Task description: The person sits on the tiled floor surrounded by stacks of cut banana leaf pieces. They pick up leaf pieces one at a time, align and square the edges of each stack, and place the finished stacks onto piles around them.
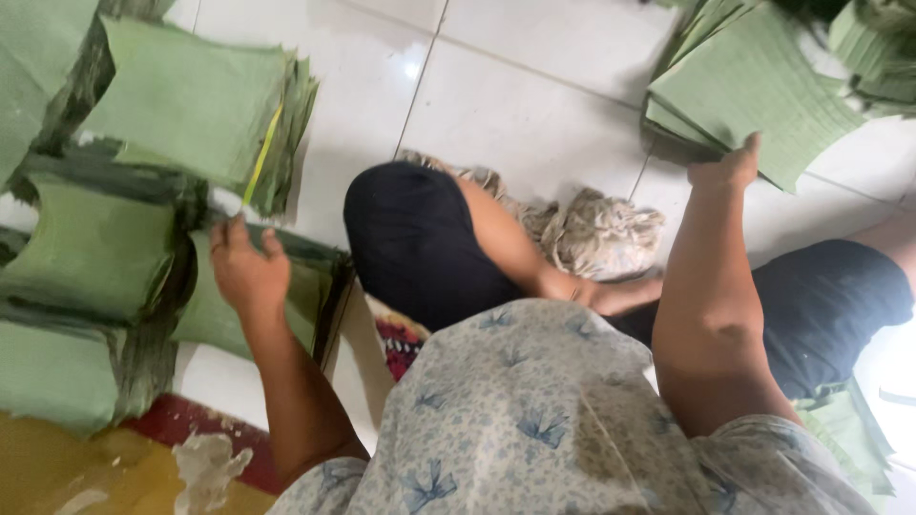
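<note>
Leaf stack (754,86) under right hand (730,170) fingertips.

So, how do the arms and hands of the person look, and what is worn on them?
Both arms are bare from the shoulder down. The left hand and right hand wear no gloves; I see no rings or bracelets. The pale grey-blue cotton top with blue bow print looks sleeveless.

Our left hand (246,265) stretched out low to our left, fingers loosely curled, our right hand (730,170) reaching forward, arm extended, knuckles up, fingers hidden
</note>
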